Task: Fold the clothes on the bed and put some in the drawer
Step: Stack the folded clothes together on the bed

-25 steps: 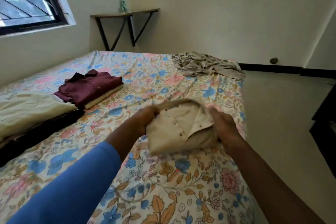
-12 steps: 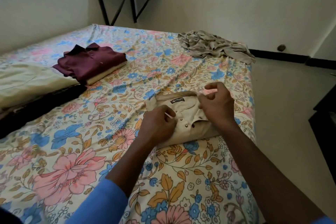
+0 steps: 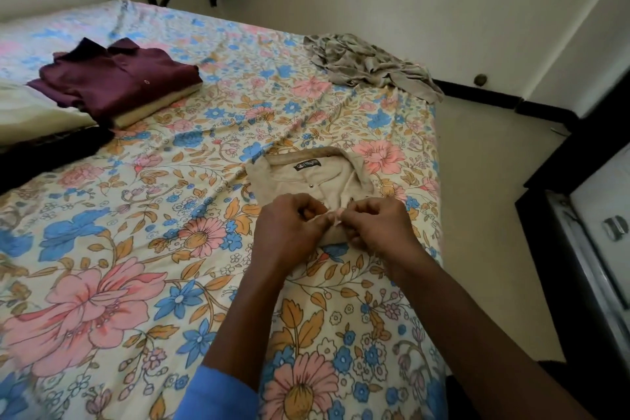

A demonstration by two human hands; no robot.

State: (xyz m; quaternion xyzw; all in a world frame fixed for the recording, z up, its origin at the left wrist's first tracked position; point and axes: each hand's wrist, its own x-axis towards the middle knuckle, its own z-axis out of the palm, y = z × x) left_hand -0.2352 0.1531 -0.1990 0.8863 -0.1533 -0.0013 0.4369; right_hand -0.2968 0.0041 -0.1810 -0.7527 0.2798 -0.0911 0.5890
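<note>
Both the left hand (image 3: pixel 289 225) and right hand (image 3: pixel 378 223) are pinching the front placket of the folded beige cotton shirt (image 3: pixel 306 177), lying on the floral-sheeted bed (image 3: pixel 136 249).

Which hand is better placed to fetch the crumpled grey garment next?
Probably the right. The right hand and left hand both pinch the beige shirt, but the crumpled grey garment lies toward the bed's far right corner; the left would have to cross over.

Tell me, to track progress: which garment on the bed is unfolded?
The grey garment, crumpled at the far corner; the maroon shirt and beige shirt lie folded.
</note>
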